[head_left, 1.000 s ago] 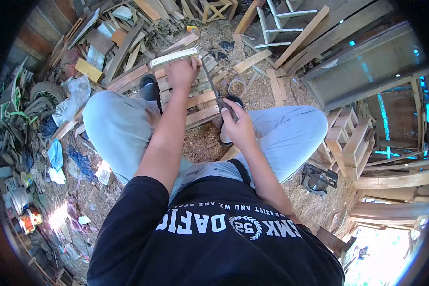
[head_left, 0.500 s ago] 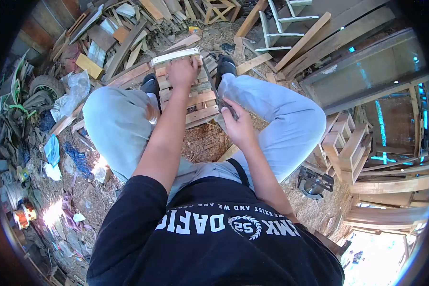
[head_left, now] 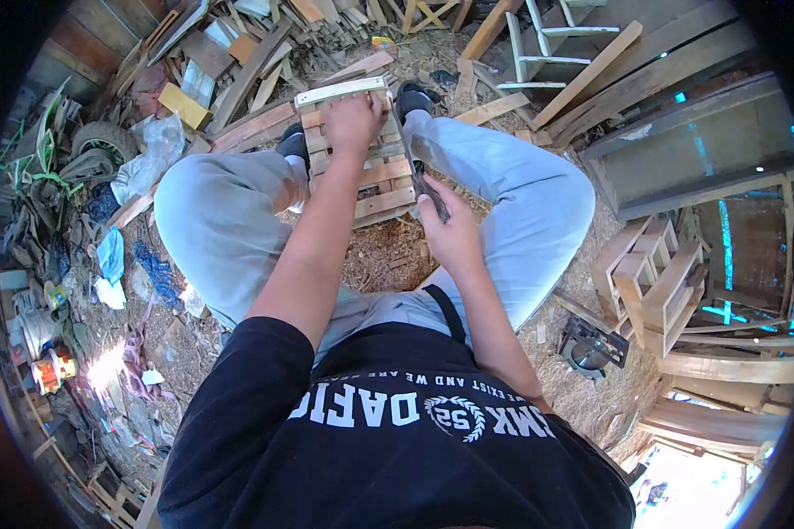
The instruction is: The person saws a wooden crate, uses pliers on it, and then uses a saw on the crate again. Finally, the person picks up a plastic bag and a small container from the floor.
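Observation:
My left hand (head_left: 355, 122) presses down on a slatted wooden frame (head_left: 384, 203) between my feet, its fingers curled by the pale wooden strip (head_left: 340, 91) at the far end. My right hand (head_left: 453, 231) is closed around the dark handle of what looks like a hand saw (head_left: 433, 199). Its narrow blade points away from me along the frame's right side. Where the teeth meet the wood cannot be made out.
Scrap wood (head_left: 238, 62) is heaped beyond my feet. A circular saw (head_left: 588, 346) lies on the ground at right, near a small wooden rack (head_left: 653, 273). A wheel (head_left: 104, 145) and plastic bags (head_left: 154, 154) lie at left.
The whole view has shifted a little as my head moved. My right hand with the saw has moved slightly along the frame's side; my left hand stays on the frame.

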`<state>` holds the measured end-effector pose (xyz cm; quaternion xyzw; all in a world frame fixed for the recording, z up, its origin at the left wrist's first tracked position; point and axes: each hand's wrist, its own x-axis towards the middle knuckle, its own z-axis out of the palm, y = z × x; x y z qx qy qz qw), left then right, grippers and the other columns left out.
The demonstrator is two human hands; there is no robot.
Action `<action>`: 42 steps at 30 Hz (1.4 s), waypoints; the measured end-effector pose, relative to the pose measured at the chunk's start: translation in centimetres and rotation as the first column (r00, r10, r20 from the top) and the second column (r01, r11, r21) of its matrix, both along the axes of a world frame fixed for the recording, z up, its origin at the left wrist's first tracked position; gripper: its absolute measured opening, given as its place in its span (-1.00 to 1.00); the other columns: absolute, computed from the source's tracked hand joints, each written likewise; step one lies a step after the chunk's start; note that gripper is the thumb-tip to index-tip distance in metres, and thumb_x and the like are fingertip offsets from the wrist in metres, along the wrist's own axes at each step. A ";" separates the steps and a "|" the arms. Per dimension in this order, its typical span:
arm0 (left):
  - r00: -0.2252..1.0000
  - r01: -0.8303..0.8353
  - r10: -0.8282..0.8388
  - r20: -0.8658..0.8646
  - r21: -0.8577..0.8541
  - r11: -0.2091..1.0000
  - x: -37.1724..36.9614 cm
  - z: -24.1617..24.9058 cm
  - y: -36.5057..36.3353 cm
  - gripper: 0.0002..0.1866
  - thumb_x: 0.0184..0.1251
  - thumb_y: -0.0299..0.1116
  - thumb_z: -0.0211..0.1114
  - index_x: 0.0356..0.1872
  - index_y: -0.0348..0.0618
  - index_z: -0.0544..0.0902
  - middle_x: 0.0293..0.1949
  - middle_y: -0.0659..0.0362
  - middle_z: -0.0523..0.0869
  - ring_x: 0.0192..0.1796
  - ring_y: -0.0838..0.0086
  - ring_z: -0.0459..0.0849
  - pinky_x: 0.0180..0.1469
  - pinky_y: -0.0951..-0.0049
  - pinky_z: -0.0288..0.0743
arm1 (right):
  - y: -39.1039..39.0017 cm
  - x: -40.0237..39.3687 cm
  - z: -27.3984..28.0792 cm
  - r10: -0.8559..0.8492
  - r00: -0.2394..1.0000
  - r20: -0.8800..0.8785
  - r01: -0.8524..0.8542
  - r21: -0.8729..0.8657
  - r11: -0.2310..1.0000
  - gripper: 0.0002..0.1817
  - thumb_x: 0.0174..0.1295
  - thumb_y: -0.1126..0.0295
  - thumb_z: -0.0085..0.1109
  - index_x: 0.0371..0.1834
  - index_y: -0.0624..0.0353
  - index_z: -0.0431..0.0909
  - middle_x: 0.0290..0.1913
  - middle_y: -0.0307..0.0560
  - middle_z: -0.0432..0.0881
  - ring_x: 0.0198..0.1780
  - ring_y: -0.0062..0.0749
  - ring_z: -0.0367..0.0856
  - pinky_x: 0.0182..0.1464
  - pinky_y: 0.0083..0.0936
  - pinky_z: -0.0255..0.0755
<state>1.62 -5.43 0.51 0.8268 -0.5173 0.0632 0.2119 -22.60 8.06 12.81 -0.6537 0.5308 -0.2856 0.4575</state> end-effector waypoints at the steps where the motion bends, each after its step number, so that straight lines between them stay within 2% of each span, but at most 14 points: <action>1: 1.000 0.006 -0.006 0.000 -0.007 1.000 0.0 -0.1 0.0 -0.47 0.64 0.09 0.15 -0.23 -0.12 0.90 -0.20 -0.09 0.92 -0.07 0.01 0.89 0.16 -0.07 0.61 | -0.1 0.0 -0.3 -0.005 1.000 0.019 0.005 -0.005 1.000 -0.53 0.59 0.29 0.31 0.46 0.30 0.68 0.17 0.27 0.88 0.20 -0.14 0.90 0.31 -0.31 0.66; 5: 1.000 0.000 0.003 -0.031 0.093 0.996 0.1 0.4 -0.3 -0.47 0.67 0.08 0.10 -0.17 -0.08 0.90 -0.15 -0.04 0.94 0.03 0.08 0.88 0.28 0.00 0.53 | -0.6 -0.5 -0.7 -0.006 0.999 0.049 0.006 -0.001 1.000 -0.53 0.60 0.29 0.31 0.46 0.30 0.68 0.13 0.20 0.90 0.14 -0.22 0.90 0.28 -0.34 0.67; 7: 0.999 -0.003 0.006 -0.036 0.082 0.997 0.2 0.3 -0.2 -0.47 0.67 0.08 0.10 -0.18 -0.09 0.90 -0.14 -0.05 0.94 0.04 0.08 0.87 0.28 -0.02 0.53 | -1.0 -0.8 -0.7 -0.048 0.996 0.075 0.030 0.228 0.973 -0.53 0.62 0.29 0.30 0.47 0.28 0.68 0.10 0.13 0.91 0.11 -0.30 0.88 0.28 -0.38 0.66; 10: 0.999 0.011 -0.009 -0.035 0.057 0.998 0.3 0.0 -0.1 -0.52 0.63 0.06 0.18 -0.16 -0.11 0.88 -0.15 -0.05 0.92 0.03 0.03 0.85 0.22 -0.04 0.54 | -1.2 -1.2 -0.2 -0.051 0.998 0.035 0.039 0.284 0.958 -0.54 0.63 0.30 0.29 0.48 0.29 0.67 0.13 0.11 0.89 0.16 -0.33 0.85 0.30 -0.40 0.63; 12: 0.999 0.031 -0.030 -0.030 0.041 0.999 0.3 -0.1 0.1 -0.58 0.60 0.04 0.26 -0.15 -0.12 0.86 -0.18 -0.04 0.89 0.02 -0.01 0.83 0.17 -0.05 0.57 | -0.9 -1.6 -0.6 -0.043 0.997 0.058 0.030 0.209 0.977 -0.54 0.63 0.31 0.29 0.48 0.30 0.67 0.17 0.12 0.88 0.20 -0.32 0.84 0.33 -0.40 0.61; 14: 0.997 0.069 -0.074 -0.027 -0.153 0.986 0.4 -0.2 0.4 -0.70 0.56 -0.07 0.35 -0.12 -0.11 0.77 -0.14 0.00 0.79 0.04 0.00 0.75 0.13 -0.03 0.57 | -0.9 -1.8 -1.1 -0.033 0.995 0.094 0.018 0.158 0.987 -0.55 0.62 0.35 0.29 0.47 0.32 0.66 0.27 0.17 0.85 0.32 -0.27 0.81 0.41 -0.40 0.57; 17: 0.993 0.116 -0.117 0.006 -0.220 0.969 0.2 0.4 0.7 -0.79 0.54 -0.19 0.38 -0.12 -0.12 0.70 -0.08 0.04 0.71 0.09 0.06 0.69 0.13 -0.01 0.57 | -0.7 -1.9 -0.6 -0.013 0.996 0.087 0.008 0.048 0.999 -0.55 0.62 0.35 0.30 0.48 0.32 0.66 0.30 0.19 0.84 0.36 -0.23 0.80 0.43 -0.38 0.56; 25: 0.984 0.142 -0.157 -0.082 -0.164 0.976 0.3 0.3 -0.2 -0.82 0.57 -0.23 0.35 -0.11 -0.14 0.71 -0.05 0.00 0.72 0.09 0.03 0.69 0.14 -0.06 0.58 | 1.0 -1.5 -1.3 -0.134 0.984 0.118 0.109 0.200 0.974 -0.52 0.64 0.38 0.28 0.54 0.31 0.62 0.17 0.11 0.90 0.22 -0.34 0.82 0.35 -0.41 0.60; 27: 0.987 0.030 -0.055 -0.152 -0.162 0.986 0.0 0.6 -0.8 -0.74 0.58 -0.23 0.33 0.08 -0.18 0.75 0.17 -0.08 0.74 0.22 -0.04 0.67 0.28 -0.06 0.55 | 1.0 -1.4 -0.4 -0.286 0.938 0.196 0.187 0.408 0.894 -0.51 0.66 0.38 0.26 0.57 0.34 0.60 0.12 0.02 0.89 0.13 -0.45 0.79 0.28 -0.47 0.60; 28: 0.986 0.025 -0.050 -0.156 -0.159 0.987 -0.1 0.5 -1.1 -0.74 0.58 -0.23 0.33 0.08 -0.18 0.75 0.17 -0.08 0.74 0.22 -0.04 0.67 0.28 -0.06 0.55 | 0.7 -1.3 0.0 -0.282 0.940 0.191 0.185 0.410 0.893 -0.51 0.66 0.38 0.26 0.57 0.34 0.60 0.12 0.02 0.89 0.13 -0.45 0.79 0.28 -0.47 0.60; 30: 0.999 0.000 -0.011 -0.043 -0.236 0.972 -0.2 0.0 -1.6 -0.56 0.64 -0.17 0.27 0.36 -0.22 0.69 0.45 -0.19 0.63 0.48 -0.13 0.56 0.55 -0.11 0.40 | 0.5 -1.5 0.5 -0.270 0.949 0.165 0.168 0.462 0.871 -0.50 0.67 0.38 0.24 0.58 0.36 0.58 0.09 -0.08 0.85 0.08 -0.52 0.74 0.24 -0.52 0.58; 31: 0.999 0.001 -0.012 -0.047 -0.231 0.973 -0.3 -0.6 -1.9 -0.56 0.64 -0.17 0.27 0.36 -0.22 0.69 0.45 -0.19 0.63 0.48 -0.13 0.56 0.55 -0.11 0.40 | 0.5 -1.5 0.1 -0.272 0.949 0.160 0.171 0.466 0.868 -0.50 0.67 0.38 0.24 0.58 0.36 0.58 0.09 -0.08 0.85 0.08 -0.52 0.74 0.24 -0.52 0.58; 33: 0.994 -0.068 0.081 0.070 -0.174 0.982 -0.3 -1.3 -2.8 -0.44 0.70 -0.10 0.19 0.52 -0.23 0.60 0.58 -0.23 0.51 0.68 -0.14 0.39 0.73 -0.19 0.16 | 0.2 -1.4 -0.8 -0.176 0.968 0.180 0.116 0.303 0.946 -0.51 0.67 0.39 0.24 0.58 0.35 0.59 0.07 -0.14 0.82 0.05 -0.58 0.69 0.22 -0.54 0.57; 42: 0.998 -0.064 0.064 -0.021 0.030 0.998 -0.1 -1.0 -3.0 -0.44 0.72 -0.01 0.13 0.45 -0.23 0.63 0.48 -0.23 0.61 0.69 -0.13 0.37 0.79 -0.26 0.01 | -0.1 -1.9 -0.5 -0.155 0.971 0.179 0.099 0.291 0.952 -0.51 0.68 0.40 0.23 0.58 0.36 0.58 0.05 -0.17 0.80 0.03 -0.63 0.65 0.20 -0.57 0.54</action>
